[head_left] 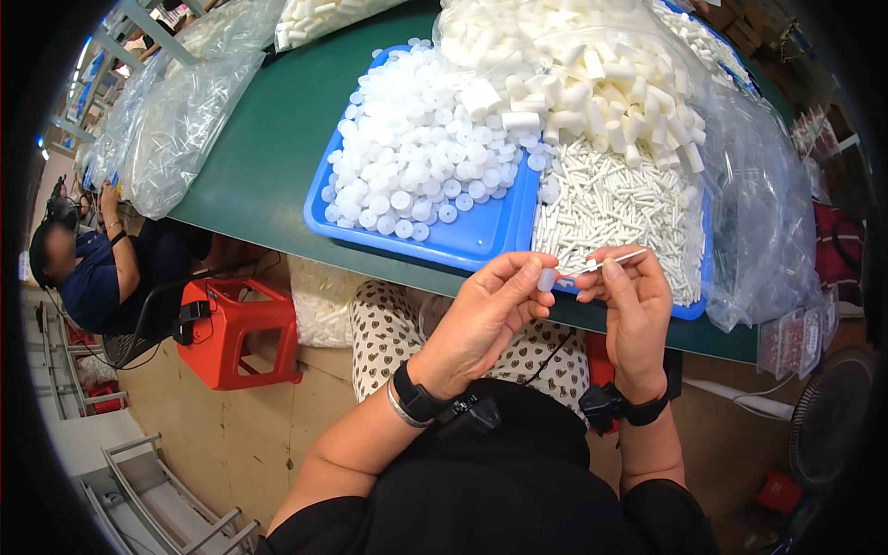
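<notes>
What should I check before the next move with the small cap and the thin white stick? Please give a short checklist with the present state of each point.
1. Left hand grips the small round cap at the fingertips: ok.
2. Right hand pinches the thin white stick: ok.
3. Stick tip lined up with the cap opening: cannot tell, the meeting point is too small to see.
4. Both hands held over the table edge, above the lap: ok.
5. More caps within reach in the blue tray: ok.
6. More sticks in the pile of white sticks just ahead of the right hand: ok.
</notes>
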Available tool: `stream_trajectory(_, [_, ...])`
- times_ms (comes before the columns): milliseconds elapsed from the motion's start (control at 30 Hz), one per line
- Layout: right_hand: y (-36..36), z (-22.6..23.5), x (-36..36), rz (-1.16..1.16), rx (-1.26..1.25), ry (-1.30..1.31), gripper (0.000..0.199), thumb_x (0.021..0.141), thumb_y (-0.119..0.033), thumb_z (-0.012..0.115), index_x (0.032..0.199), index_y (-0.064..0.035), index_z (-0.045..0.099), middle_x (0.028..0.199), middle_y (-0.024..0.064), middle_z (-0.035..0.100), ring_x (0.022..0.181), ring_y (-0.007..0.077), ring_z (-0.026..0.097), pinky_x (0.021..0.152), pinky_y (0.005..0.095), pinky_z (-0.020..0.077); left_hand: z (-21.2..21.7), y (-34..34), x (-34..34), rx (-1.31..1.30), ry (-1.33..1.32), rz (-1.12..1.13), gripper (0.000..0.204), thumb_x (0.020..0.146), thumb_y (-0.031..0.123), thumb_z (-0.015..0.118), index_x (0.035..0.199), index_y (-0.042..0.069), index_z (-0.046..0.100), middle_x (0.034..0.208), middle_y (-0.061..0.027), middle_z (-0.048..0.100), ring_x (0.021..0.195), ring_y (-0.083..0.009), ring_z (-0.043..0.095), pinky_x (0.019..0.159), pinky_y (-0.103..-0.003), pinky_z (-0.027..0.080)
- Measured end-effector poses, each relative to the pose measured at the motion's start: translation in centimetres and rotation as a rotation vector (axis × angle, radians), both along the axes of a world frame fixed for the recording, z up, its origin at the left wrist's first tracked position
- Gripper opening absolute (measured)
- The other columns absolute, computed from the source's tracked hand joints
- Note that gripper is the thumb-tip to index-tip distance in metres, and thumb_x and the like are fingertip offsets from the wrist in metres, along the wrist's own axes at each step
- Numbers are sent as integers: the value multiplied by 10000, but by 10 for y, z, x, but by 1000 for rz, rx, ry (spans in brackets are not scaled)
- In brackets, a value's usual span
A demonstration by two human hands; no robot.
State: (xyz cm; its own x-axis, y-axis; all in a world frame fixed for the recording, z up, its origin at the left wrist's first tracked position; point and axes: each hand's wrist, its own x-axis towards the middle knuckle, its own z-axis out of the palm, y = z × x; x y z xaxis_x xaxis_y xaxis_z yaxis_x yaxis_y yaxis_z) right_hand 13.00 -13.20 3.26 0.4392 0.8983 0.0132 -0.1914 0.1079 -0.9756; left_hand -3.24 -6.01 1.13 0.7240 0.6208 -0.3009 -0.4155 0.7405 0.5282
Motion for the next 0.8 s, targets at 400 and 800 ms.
stream_trajectory(400, [0,2,-4,86,232,-944,144,801,73,667,916,5,612,910,137,660,769,252,671,656,326,535,-3,-2,1,-60,8,44,259,992,174,592,1195,14,597,963,-16,643,853,-77,610,770,-222,514])
stream_trajectory(800, [-5,-6,-10,60,189,-1257,191,781,42,669,969,23,635,749,114,623,643,266,626,552,355,501,-20,-14,4,-83,-10,16,345,980,230,613,1238,4,575,979,-33,655,831,-110,631,782,-267,529])
